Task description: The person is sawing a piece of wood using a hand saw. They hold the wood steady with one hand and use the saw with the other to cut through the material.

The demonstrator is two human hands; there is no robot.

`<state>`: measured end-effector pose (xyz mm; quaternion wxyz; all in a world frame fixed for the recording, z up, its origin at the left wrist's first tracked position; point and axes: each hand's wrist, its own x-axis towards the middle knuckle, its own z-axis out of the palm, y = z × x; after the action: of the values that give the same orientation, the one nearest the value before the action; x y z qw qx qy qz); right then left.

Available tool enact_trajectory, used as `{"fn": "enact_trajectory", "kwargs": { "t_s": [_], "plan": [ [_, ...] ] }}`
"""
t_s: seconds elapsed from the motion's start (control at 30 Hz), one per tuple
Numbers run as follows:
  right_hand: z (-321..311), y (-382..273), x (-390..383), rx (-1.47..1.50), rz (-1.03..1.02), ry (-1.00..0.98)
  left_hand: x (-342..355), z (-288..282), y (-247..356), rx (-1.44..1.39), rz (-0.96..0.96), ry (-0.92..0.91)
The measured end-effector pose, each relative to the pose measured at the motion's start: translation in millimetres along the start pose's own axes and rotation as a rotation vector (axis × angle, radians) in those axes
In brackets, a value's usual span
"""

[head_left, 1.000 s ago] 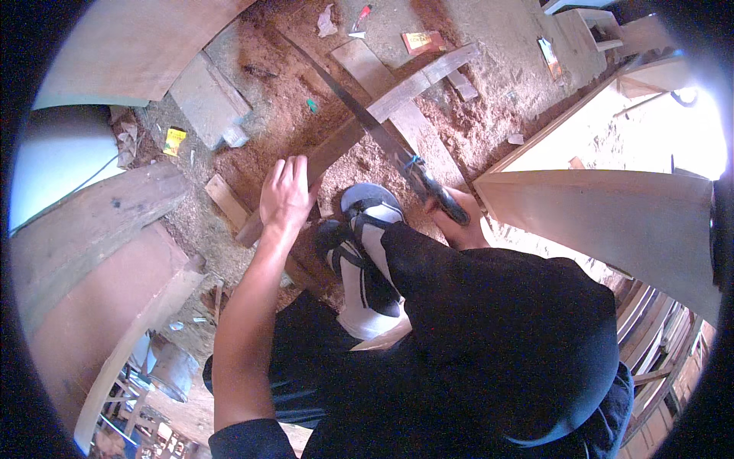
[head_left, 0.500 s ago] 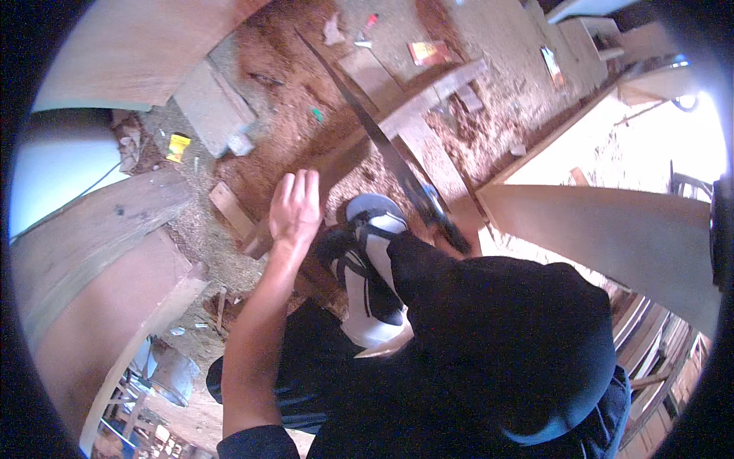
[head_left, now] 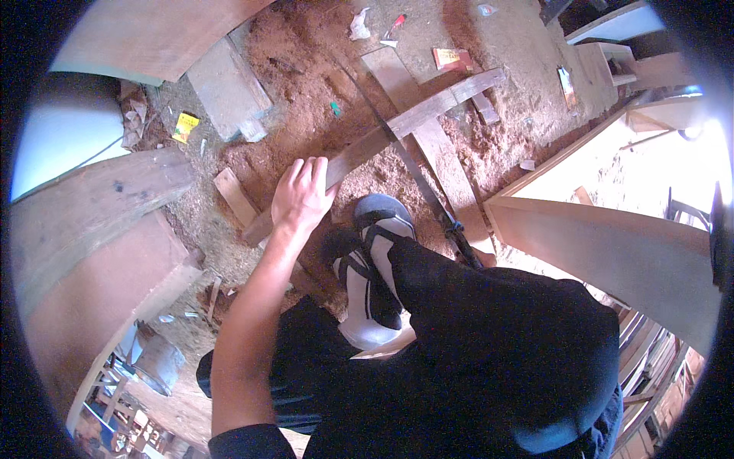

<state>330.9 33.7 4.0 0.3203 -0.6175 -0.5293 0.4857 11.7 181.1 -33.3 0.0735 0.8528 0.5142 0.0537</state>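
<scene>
Wooden beam: lies clamped under left hand, long axis lower left to upper right. Crossed by saw to right of that hand, nearer left hand than right. Right hand: mostly hidden beside black clothing, seemingly closed round saw handle.

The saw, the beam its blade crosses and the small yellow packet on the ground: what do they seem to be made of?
Saw blade: likely steel, being thin, grey and dull; the dark handle's material is unclear. Beam: almost surely wood, seemingly unpainted, from its plain brown, matt faces. Packet: perhaps thin plastic film, judging by its bright printed surface, though paper is possible.
</scene>
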Motion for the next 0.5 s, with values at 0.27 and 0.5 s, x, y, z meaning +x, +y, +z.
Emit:
{"fn": "enact_trajectory", "kwargs": {
  "t_s": [0.27, 0.5],
  "plan": [
    [6.7, -36.4, 30.2, 0.092, 0.124, -0.021, 10.2, -4.3, -2.3, -0.106, 0.010, 0.002],
    [22.8, 22.5, -8.1, -0.102, 0.056, 0.106, 20.1, -14.3, -4.6, -0.204, -0.101, -0.105]
  ]
}}
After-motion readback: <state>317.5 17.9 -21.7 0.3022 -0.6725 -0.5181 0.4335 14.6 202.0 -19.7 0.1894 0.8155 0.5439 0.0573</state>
